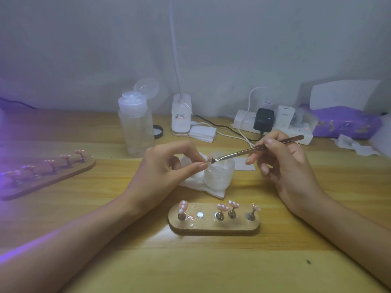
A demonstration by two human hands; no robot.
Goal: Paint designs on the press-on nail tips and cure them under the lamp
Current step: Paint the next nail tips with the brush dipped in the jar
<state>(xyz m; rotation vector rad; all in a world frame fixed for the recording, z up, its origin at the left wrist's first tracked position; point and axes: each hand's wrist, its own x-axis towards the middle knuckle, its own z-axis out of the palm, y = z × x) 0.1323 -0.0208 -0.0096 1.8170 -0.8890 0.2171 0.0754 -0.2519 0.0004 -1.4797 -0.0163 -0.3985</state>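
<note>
- A wooden holder [213, 227] lies on the desk [190, 267] nearest the person. It carries four small metal stands topped with pink press-on nail tips [222, 207] that have white dots. One round magnet spot [200, 214] between the stands is bare.
- The left hand [167, 163] pinches a single nail tip [209, 159] between thumb and forefinger, holding it above the desk, just beyond the holder.
- The right hand [281, 159] grips a thin brush [254, 149] like a pen. The bristle end touches the held tip.
- Below the tip, a small translucent jar [220, 176] sits on a crumpled white tissue [196, 183].
- To the left, a second wooden holder [48, 179] with five pink tips lies in purple light.
- Further back stands a clear pump bottle [136, 127], its lid flipped open.
- Beside the bottle are a black-rimmed lid [158, 132], a stack of white pads [202, 133] and a white lamp base [181, 117]. The label on the lamp base is too blurred to read.
- At the wall, a white power strip [245, 121] holds a black adapter [263, 119] and a white charger [283, 116]. The grey brand word on the charger is illegible.
- A purple pack [344, 123] lies at the far right.
</note>
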